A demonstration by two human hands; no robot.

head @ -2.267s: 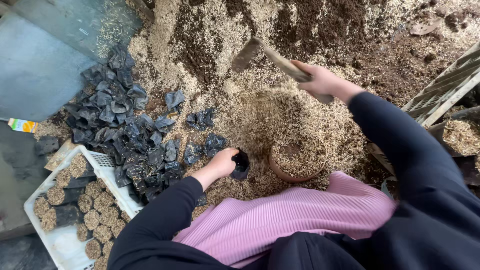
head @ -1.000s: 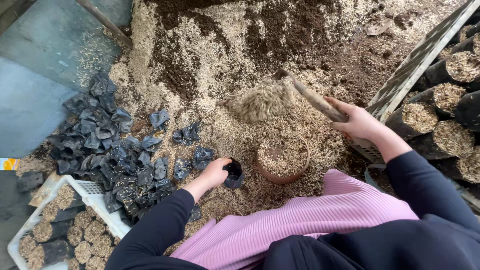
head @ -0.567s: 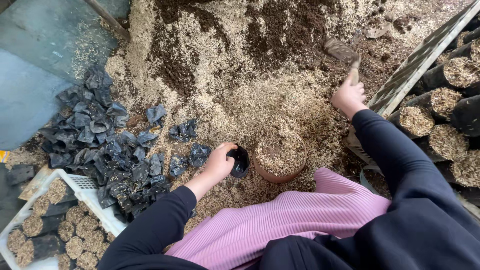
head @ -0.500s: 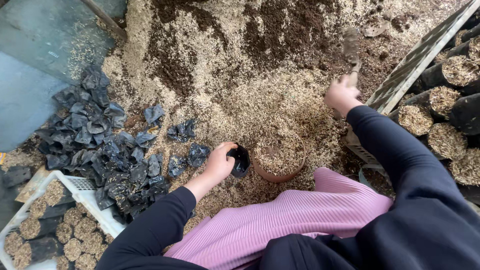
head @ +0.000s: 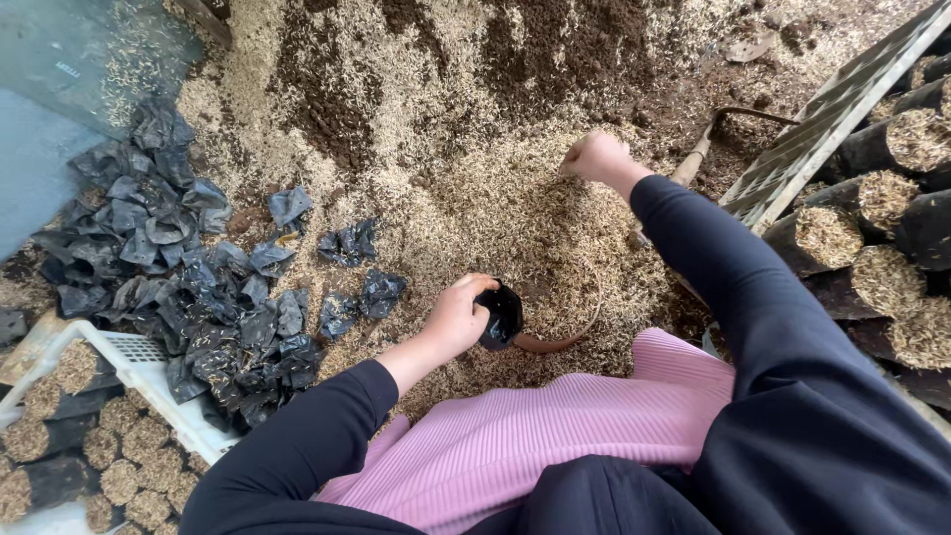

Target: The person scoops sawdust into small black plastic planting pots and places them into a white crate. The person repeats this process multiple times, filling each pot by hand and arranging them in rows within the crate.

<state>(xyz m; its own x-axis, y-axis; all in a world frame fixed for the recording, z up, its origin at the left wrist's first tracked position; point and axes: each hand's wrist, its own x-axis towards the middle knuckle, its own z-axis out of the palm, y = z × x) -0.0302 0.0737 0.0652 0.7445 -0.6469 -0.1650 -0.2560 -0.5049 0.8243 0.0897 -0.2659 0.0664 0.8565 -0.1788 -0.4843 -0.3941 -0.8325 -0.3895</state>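
Black bag [head: 500, 315], mouth facing right

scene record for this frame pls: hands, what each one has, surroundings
left hand: holds small black nursery bag open over the husk mix
right hand: closed, reaching into husk and soil pile
trowel: lying beyond right hand, untouched
brown pot: beside bag, half buried
empty black bags: heap at left
white crate: holds filled bags, lower left

Glossy, crinkled black plastic nursery bags [head: 178, 277]; dry, rough rice-husk soil mix [head: 475, 198]; smooth white plastic crate [head: 139, 362]; ribbed pink cloth [head: 525, 436].
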